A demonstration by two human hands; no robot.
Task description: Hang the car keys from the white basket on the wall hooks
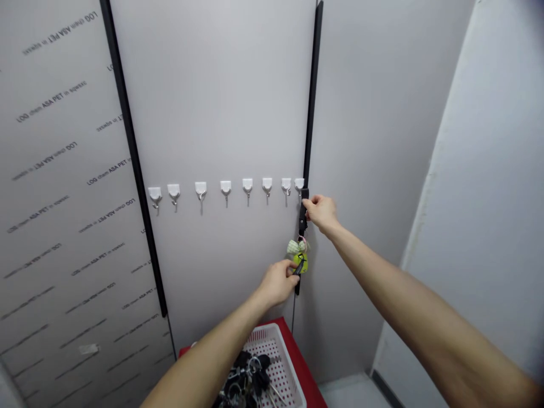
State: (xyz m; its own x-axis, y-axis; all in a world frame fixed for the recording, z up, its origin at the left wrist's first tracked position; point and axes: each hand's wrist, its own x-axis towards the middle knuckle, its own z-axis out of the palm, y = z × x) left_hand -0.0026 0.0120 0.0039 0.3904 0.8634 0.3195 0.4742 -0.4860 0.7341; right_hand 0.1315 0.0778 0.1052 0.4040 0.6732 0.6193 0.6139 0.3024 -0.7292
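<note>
Running down the left side is a wall panel (59,187) printed with slanted lettering, edged by a black strip (130,141). Next comes a row of eight white hooks (225,186) on a plain gray panel (212,102). Below them, a white basket (289,362) of keys (250,374) sits on a red desk (297,357), partly hidden by the left forearm. The left hand (278,281) pinches a dark part of a keychain (300,262) with a yellow-green tag and a pale bow, which hangs from a black strap (303,218). At the strap's upper end, beside the last hook, the right hand (322,212) pinches it between thumb and finger; whether it touches that hook, I cannot tell. Farther right stands a white wall (488,170).
</note>
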